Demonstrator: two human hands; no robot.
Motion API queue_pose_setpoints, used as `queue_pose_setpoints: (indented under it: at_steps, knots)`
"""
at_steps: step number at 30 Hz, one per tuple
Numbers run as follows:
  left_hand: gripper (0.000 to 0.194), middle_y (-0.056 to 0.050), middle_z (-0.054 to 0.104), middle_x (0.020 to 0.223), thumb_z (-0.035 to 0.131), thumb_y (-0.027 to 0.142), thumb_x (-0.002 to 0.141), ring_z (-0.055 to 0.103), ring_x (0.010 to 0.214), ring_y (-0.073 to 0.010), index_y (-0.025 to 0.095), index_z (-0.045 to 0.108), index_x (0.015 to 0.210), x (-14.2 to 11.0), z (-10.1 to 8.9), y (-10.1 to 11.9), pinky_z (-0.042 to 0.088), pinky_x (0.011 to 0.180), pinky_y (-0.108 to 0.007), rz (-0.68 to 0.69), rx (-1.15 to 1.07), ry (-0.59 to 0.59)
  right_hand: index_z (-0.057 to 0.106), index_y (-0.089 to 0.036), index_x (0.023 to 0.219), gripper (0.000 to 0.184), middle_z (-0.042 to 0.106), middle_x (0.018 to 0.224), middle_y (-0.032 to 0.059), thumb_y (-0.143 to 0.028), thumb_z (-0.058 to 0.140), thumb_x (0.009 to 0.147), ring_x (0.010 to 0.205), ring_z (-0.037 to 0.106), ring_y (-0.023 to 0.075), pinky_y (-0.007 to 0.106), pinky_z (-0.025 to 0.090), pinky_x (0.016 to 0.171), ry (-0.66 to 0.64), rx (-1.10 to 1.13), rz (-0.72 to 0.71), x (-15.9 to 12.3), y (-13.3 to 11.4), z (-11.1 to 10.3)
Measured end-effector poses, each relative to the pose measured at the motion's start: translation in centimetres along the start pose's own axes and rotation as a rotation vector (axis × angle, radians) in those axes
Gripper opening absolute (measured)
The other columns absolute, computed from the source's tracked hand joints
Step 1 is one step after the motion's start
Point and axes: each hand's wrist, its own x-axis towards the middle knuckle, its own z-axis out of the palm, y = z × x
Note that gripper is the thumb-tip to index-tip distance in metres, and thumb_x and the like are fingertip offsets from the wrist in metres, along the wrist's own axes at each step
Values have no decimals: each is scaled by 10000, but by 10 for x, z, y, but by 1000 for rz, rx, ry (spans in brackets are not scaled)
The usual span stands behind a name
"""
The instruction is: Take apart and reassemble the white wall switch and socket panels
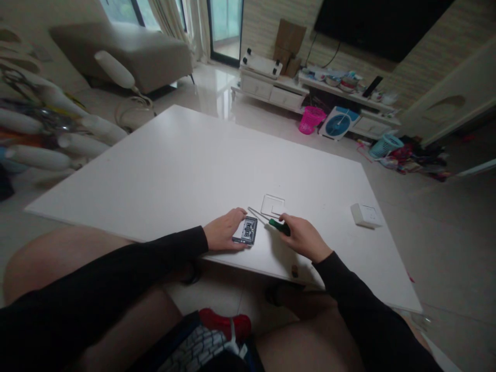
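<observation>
My left hand (pixel 225 231) grips a small wall switch or socket module (pixel 248 231) by its edges, down near the table's front edge. Its dark, detailed inner side faces up; the exact kind is too small to tell. In my right hand (pixel 307 237) is a screwdriver (pixel 277 226) with a green handle. Its metal shaft points left and away from me, the tip just above the module and apart from it. Beyond the screwdriver a thin white cover frame (pixel 274 196) lies flat on the white table (pixel 186 170).
A white switch box (pixel 366 216) stands near the table's right edge. A small brown object (pixel 295 271) lies at the front edge. Past the table are a pink basket (pixel 311 120), a blue fan (pixel 338 124) and a low cabinet (pixel 287 98). White lamp arms (pixel 46 157) jut in at left.
</observation>
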Motion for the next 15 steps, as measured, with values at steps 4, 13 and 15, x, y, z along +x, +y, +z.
queue_pose_setpoints:
  at_steps: [4, 13, 15]
  knots:
    - [674, -180, 533, 1321, 775, 530, 792, 558, 1235, -350, 186, 448, 1270, 2, -2, 3, 508, 1059, -528, -29, 18, -12, 637, -226, 1003, 191, 735, 870, 47, -243, 672, 816, 781, 673, 218, 322, 478, 721, 307, 271, 81, -6, 11, -31]
    - [633, -178, 564, 1284, 771, 496, 799, 560, 1185, -336, 166, 467, 1246, 1, 2, 7, 499, 1056, -499, -47, 78, 11, 685, -238, 931, 281, 711, 877, 33, -406, 837, 765, 775, 695, 237, 410, 600, 717, 704, 600, 196, -27, 4, -57]
    - [637, -175, 567, 1278, 764, 507, 797, 558, 1180, -339, 168, 472, 1250, 1, 3, 6, 497, 1052, -512, -52, 77, 22, 684, -235, 931, 286, 710, 855, 36, -430, 833, 785, 735, 702, 239, 419, 616, 678, 648, 674, 184, -29, 0, -51]
